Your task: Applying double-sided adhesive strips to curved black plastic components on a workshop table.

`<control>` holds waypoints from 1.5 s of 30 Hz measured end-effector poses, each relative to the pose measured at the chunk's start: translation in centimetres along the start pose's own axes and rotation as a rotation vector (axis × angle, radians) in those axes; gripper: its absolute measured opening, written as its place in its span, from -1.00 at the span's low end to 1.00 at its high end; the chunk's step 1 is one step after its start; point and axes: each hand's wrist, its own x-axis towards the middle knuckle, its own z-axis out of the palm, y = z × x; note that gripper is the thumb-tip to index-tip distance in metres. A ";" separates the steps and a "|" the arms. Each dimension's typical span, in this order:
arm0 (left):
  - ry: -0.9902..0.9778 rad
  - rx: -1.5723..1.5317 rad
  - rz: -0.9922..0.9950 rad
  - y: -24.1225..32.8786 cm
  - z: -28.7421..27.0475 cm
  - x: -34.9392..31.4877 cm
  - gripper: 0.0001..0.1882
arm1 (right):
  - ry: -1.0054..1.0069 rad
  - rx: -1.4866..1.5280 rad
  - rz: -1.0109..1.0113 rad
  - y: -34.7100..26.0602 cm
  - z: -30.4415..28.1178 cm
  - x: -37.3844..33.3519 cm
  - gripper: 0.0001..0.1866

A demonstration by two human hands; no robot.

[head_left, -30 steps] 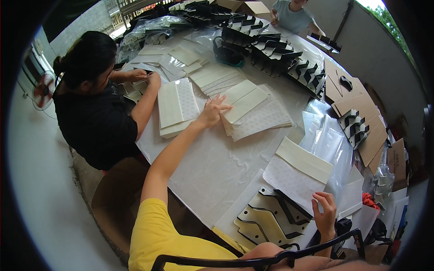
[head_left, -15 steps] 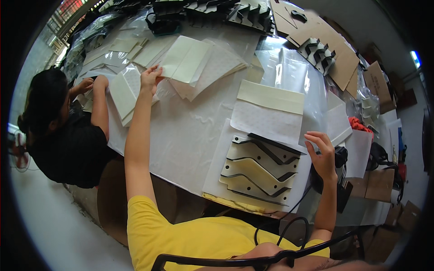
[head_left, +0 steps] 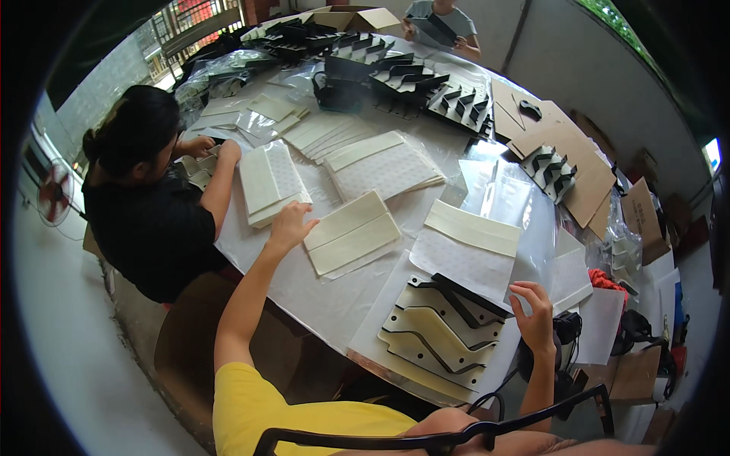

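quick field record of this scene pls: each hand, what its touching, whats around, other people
left hand: open, fingers on the near edge of a cream foam pad pair
right hand: open, fingers at the right edge of the stack of grey zigzag cut panels
beside the stack: cream pad on dotted sheet
surface: table under white sheeting
co-worker: person in black top at left, handling pads
far side: second person, black zigzag parts, brown card pieces

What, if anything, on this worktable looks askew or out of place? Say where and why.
Nothing stands out. The left hand rests by a cream pad stack; the right hand touches the cream-and-black shaped pieces, loosely fanned. The table is crowded, nothing spilled.
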 end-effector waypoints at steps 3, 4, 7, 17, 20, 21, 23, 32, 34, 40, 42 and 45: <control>0.009 -0.156 -0.018 2.2 -0.5 4.8 -0.73 | -0.003 -0.045 -0.003 -1.2 -0.3 -0.4 -0.80; 0.061 -0.209 -0.025 1.6 -0.2 6.5 -0.75 | -0.027 -0.026 -0.045 -2.4 0.0 -0.6 -0.79; 0.237 -0.325 -0.121 -2.5 1.4 11.9 -0.80 | -0.125 0.030 -0.075 -4.0 1.3 -1.3 -0.76; 0.467 0.284 -0.336 -17.4 1.2 23.8 -0.80 | -0.067 -0.533 0.043 0.1 -3.2 -3.3 -0.83; 0.441 0.367 -0.276 -18.0 2.6 29.5 -0.78 | 0.158 -0.350 0.294 0.5 -4.0 -4.6 -0.84; 0.436 0.379 -0.242 -14.6 4.8 33.6 -0.77 | 0.266 -0.357 0.352 1.5 -5.0 -6.6 -0.85; 0.329 0.539 -0.202 -17.0 6.2 37.3 -0.76 | 0.284 -0.316 0.483 1.7 -5.1 -6.5 -0.87; 0.570 0.633 0.112 -17.4 8.1 34.8 -0.73 | 0.215 -0.404 0.417 4.3 -4.2 -3.3 -0.83; 0.651 0.525 0.403 -9.9 7.1 32.6 -0.77 | 0.211 -0.414 0.379 4.8 -4.0 -3.6 -0.84; 0.494 -0.005 1.211 12.3 5.9 19.0 -0.71 | 0.318 -0.425 0.695 18.3 -5.5 -5.9 -0.79; 0.312 -0.276 1.276 21.1 7.2 13.6 -0.68 | 0.268 -0.547 0.961 26.7 -8.1 -8.4 -0.55; -0.103 -0.422 1.139 30.5 8.2 7.5 -0.64 | 0.286 -0.498 1.206 32.4 -7.1 -8.3 -0.29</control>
